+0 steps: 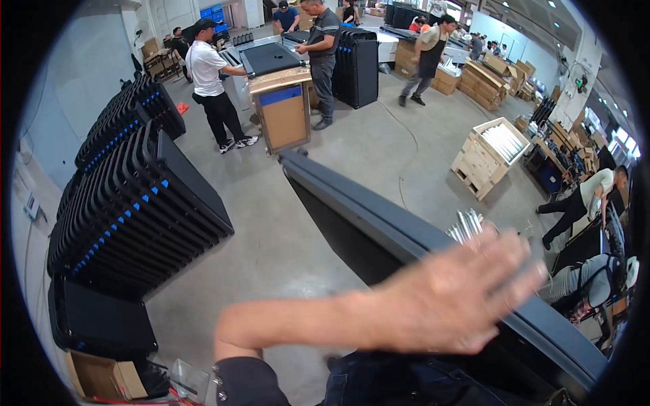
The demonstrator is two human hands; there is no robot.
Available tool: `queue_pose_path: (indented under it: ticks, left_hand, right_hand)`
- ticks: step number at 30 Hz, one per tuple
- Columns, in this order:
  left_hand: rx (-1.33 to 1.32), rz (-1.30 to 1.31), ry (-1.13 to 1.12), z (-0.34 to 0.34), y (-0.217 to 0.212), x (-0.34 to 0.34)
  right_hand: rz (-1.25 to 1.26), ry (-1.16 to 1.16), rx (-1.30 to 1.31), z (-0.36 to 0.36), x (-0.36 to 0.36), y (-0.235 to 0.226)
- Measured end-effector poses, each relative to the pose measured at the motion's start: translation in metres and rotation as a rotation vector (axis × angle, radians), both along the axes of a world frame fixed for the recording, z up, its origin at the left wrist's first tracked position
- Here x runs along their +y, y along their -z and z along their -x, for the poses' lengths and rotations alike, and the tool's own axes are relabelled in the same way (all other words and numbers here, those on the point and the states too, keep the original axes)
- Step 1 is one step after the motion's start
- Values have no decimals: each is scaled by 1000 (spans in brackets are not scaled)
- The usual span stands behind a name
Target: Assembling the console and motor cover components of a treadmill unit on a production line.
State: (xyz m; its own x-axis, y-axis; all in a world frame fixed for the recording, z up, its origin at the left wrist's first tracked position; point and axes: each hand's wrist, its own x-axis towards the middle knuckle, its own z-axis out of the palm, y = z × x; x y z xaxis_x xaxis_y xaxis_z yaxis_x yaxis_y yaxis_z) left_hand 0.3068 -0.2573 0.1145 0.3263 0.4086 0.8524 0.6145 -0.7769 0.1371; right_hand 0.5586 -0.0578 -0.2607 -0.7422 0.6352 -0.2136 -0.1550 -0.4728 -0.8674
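My left hand (453, 291) reaches across in front of me from the lower left, over the top edge of a long black framed panel (365, 210). Its fingers look stretched out and slightly apart, blurred by motion, and no held object shows. Whether the palm touches the panel I cannot tell. The panel is tilted up on edge and runs from the middle of the view to the lower right. My right hand is not in view.
Black framed panels (196, 189) with blue bits stand in rows at the left. An open cardboard box (101, 375) lies lower left. Beyond are a wooden crate (491, 152) of silvery pieces, a workbench (281, 111) with people around it, and a person walking (433, 54).
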Motion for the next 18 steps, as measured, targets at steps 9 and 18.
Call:
queue_pose_path:
  ticks: [9, 18]
  left_hand:
    - [-674, 934, 108, 228, 77, 165]
    - [-1678, 924, -149, 535, 298, 239]
  right_hand:
    - [45, -53, -25, 224, 143, 18]
    - [25, -132, -47, 495, 318, 4]
